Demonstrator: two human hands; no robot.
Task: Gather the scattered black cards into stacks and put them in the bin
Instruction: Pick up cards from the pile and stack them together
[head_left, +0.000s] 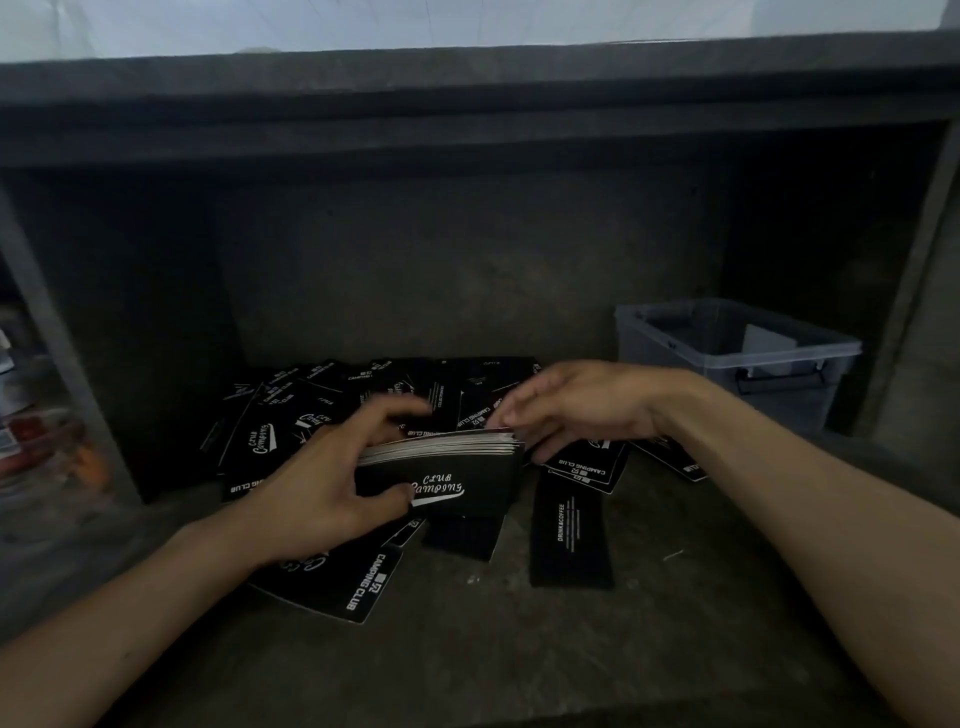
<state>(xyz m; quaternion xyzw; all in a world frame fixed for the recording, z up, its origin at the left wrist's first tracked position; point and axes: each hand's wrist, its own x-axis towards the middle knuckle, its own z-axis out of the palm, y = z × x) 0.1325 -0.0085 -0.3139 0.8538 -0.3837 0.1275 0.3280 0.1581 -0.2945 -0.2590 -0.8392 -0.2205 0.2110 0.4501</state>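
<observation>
"Since the left hand (332, 483) clamps the stack (447, 467) on edge, thumb on its near face, why is the right hand (576, 405) there?"

"Its loose fingers touch the right end, likely squaring it. Scattered cards (332, 410) lie beneath and behind; the bin (737, 358) waits far right."

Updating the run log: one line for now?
left hand: grips card stack; right hand: touches its edge; loose cards: scattered; bin: far right
</observation>
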